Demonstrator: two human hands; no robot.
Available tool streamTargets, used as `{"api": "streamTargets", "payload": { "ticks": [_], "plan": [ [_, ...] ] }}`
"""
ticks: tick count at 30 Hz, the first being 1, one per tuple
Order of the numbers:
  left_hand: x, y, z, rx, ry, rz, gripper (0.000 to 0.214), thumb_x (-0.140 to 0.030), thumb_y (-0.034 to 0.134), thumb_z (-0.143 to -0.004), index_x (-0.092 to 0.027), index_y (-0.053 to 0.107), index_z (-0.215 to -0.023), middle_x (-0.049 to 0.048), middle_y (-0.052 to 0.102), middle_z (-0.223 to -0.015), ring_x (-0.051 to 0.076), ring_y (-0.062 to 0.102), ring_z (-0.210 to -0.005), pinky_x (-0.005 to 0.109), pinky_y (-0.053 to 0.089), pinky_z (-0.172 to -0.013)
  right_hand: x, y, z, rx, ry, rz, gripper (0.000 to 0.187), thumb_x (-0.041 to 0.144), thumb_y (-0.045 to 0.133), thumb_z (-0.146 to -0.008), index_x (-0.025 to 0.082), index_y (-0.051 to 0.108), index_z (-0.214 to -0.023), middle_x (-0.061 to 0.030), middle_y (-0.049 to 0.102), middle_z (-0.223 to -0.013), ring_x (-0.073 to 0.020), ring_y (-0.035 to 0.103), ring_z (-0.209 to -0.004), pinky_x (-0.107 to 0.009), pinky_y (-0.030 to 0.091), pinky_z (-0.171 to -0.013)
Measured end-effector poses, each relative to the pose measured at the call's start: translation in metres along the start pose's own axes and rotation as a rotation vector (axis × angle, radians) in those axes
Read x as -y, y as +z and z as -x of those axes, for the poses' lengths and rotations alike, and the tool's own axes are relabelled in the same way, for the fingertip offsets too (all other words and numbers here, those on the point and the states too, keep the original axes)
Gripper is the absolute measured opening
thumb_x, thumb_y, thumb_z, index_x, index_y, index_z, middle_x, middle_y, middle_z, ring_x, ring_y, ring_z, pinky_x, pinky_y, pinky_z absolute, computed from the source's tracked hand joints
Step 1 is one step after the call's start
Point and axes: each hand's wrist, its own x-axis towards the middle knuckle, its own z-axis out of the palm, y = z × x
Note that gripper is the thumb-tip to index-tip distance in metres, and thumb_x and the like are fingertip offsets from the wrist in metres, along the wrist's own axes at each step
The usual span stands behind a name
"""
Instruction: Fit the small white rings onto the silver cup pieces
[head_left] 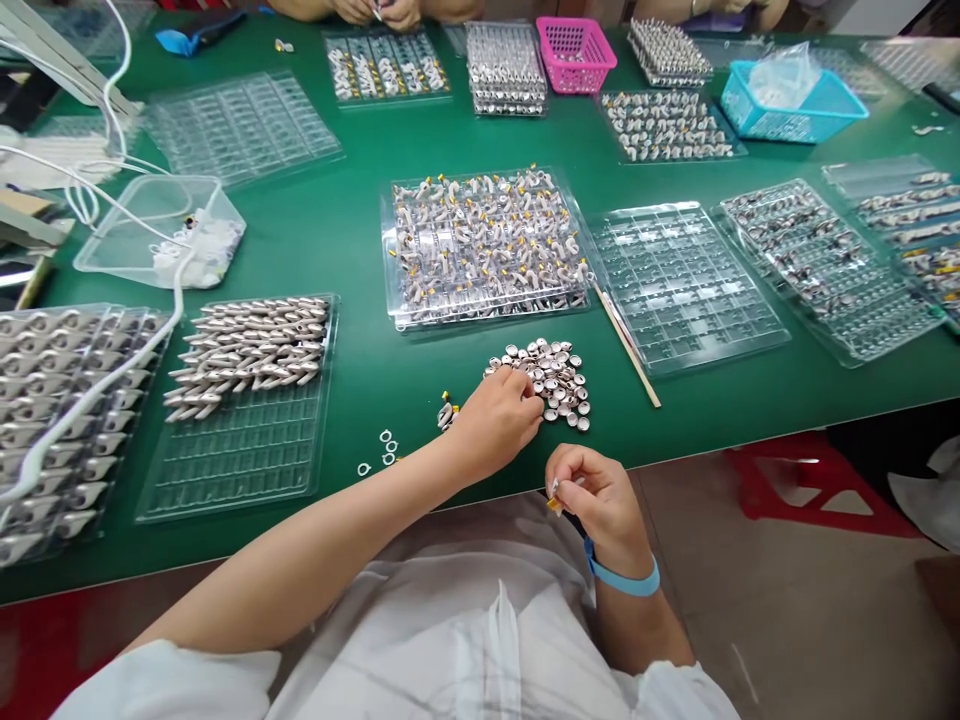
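Note:
My left hand (499, 420) reaches over the near-left edge of a pile of small round metal caps (559, 375) on the green table. Its fingers are curled together, and their tips are hidden, so I cannot see what they hold. Off the table's front edge, my right hand (600, 500) pinches a small part with a yellow tab (554, 503) between thumb and fingers. A blue band circles that wrist. Beside my left wrist lie a few small curved parts with yellow tabs (446, 412). Several small white rings (389, 447) are scattered further left.
Beyond the pile stands a stacked clear tray of curved, yellow-tabbed parts (487, 245). A wooden stick (628, 348) lies beside an unfilled clear tray (694, 285). Trays of metal pieces (247, 350) and a clear bin (161, 235) are leftward. Another person's hands (379, 12) work across the table.

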Motion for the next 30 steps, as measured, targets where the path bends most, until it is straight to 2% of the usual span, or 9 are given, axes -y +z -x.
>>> {"api": "streamTargets", "payload": {
  "ticks": [3, 6, 8, 10, 13, 17, 23, 28, 30],
  "plan": [
    [-0.001, -0.006, 0.012, -0.097, 0.054, 0.118, 0.013, -0.017, 0.059, -0.090, -0.015, 0.069, -0.082, 0.0105, 0.070, -0.095, 0.022, 0.061, -0.085, 0.036, 0.050, -0.078, 0.005, 0.000, -0.001, -0.097, -0.088, 0.122, 0.013, 0.013, 0.056, -0.086, 0.020, 0.056, -0.076, 0.0001, 0.057, -0.081, -0.0099, 0.053, -0.061, -0.022, 0.040, -0.050],
    [-0.004, -0.015, 0.029, -0.134, 0.070, 0.294, 0.009, -0.017, 0.058, -0.092, -0.015, 0.066, -0.088, 0.0065, 0.073, -0.085, 0.018, 0.064, -0.079, 0.031, 0.051, -0.074, 0.010, 0.003, -0.001, -0.169, -0.224, 0.290, 0.014, 0.009, 0.054, -0.085, 0.021, 0.057, -0.078, -0.0035, 0.061, -0.098, -0.0129, 0.059, -0.076, -0.025, 0.048, -0.062],
    [-0.007, -0.020, 0.041, -0.152, 0.032, 0.370, 0.006, -0.017, 0.060, -0.091, -0.015, 0.065, -0.090, 0.0049, 0.072, -0.081, 0.017, 0.065, -0.076, 0.028, 0.051, -0.071, 0.013, 0.008, -0.001, -0.141, -0.304, 0.377, 0.016, 0.005, 0.054, -0.083, 0.021, 0.057, -0.079, -0.0049, 0.063, -0.107, -0.0146, 0.062, -0.082, -0.029, 0.052, -0.070],
    [-0.011, -0.023, 0.051, -0.176, -0.045, 0.411, 0.003, -0.017, 0.062, -0.090, -0.016, 0.065, -0.091, 0.0037, 0.072, -0.080, 0.016, 0.065, -0.075, 0.027, 0.051, -0.069, 0.014, 0.015, -0.003, -0.086, -0.364, 0.457, 0.019, 0.003, 0.054, -0.081, 0.021, 0.057, -0.082, -0.0057, 0.064, -0.109, -0.0152, 0.064, -0.083, -0.030, 0.054, -0.071],
    [-0.015, -0.025, 0.061, -0.206, -0.175, 0.443, 0.006, -0.015, 0.064, -0.085, -0.017, 0.064, -0.091, 0.0020, 0.071, -0.081, 0.014, 0.065, -0.073, 0.025, 0.050, -0.068, 0.016, 0.026, -0.008, -0.010, -0.465, 0.590, 0.022, 0.001, 0.054, -0.079, 0.022, 0.055, -0.085, -0.0072, 0.067, -0.106, -0.0186, 0.066, -0.093, -0.030, 0.055, -0.071],
    [-0.015, -0.028, 0.070, -0.233, -0.282, 0.522, 0.013, -0.014, 0.066, -0.083, -0.016, 0.065, -0.096, 0.0013, 0.070, -0.081, 0.013, 0.065, -0.072, 0.023, 0.051, -0.067, 0.016, 0.037, -0.014, 0.028, -0.559, 0.720, 0.023, 0.000, 0.055, -0.079, 0.022, 0.054, -0.087, -0.0087, 0.068, -0.103, -0.0205, 0.065, -0.099, -0.036, 0.055, -0.080],
    [-0.007, -0.030, 0.080, -0.250, -0.280, 0.641, 0.013, -0.014, 0.065, -0.088, -0.015, 0.068, -0.100, 0.0030, 0.073, -0.085, 0.013, 0.066, -0.076, 0.024, 0.053, -0.075, 0.012, 0.049, -0.019, 0.045, -0.567, 0.733, 0.024, 0.000, 0.055, -0.079, 0.021, 0.053, -0.087, -0.0077, 0.068, -0.100, -0.0196, 0.065, -0.097, -0.037, 0.054, -0.083],
    [-0.002, -0.029, 0.090, -0.281, -0.268, 0.646, 0.016, -0.013, 0.066, -0.088, -0.015, 0.068, -0.104, 0.0038, 0.073, -0.087, 0.013, 0.066, -0.078, 0.025, 0.053, -0.077, 0.014, 0.052, -0.021, -0.038, -0.388, 0.676, 0.019, 0.003, 0.053, -0.080, 0.022, 0.054, -0.083, -0.0059, 0.064, -0.100, -0.0182, 0.062, -0.093, -0.030, 0.052, -0.069],
    [-0.002, -0.029, 0.091, -0.292, -0.253, 0.647, 0.017, -0.013, 0.066, -0.088, -0.015, 0.068, -0.105, 0.0039, 0.073, -0.086, 0.013, 0.065, -0.078, 0.025, 0.053, -0.077, 0.016, 0.053, -0.024, -0.065, -0.353, 0.707, 0.017, 0.005, 0.054, -0.081, 0.022, 0.054, -0.082, -0.0059, 0.061, -0.098, -0.0188, 0.061, -0.093, -0.030, 0.051, -0.069]
  ]
}}
